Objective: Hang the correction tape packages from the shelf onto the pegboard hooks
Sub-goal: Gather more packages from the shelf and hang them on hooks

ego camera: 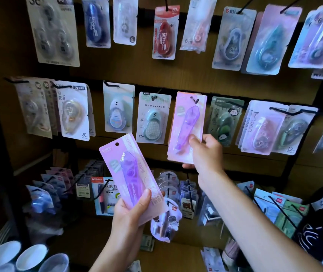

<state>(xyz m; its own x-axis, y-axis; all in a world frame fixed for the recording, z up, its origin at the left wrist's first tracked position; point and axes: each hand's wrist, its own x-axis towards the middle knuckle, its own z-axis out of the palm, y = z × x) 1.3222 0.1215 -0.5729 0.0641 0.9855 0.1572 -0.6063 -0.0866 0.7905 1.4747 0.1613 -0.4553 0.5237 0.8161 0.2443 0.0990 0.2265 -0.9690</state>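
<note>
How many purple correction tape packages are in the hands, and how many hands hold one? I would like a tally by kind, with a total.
Purple correction tape packages held: 2, one in the left hand (left package) and one gripped by the right hand at the pegboard hook (right package).
Hands holding a package: 2.
Total: 4.

Dim, warm ambient light, brightest mid-frame. Glare on blister packs along top row. Deep shadow at left edge and lower shelf. Strong wide-angle bowing at edges. Corners soft; white cups bottom left blurred.
</note>
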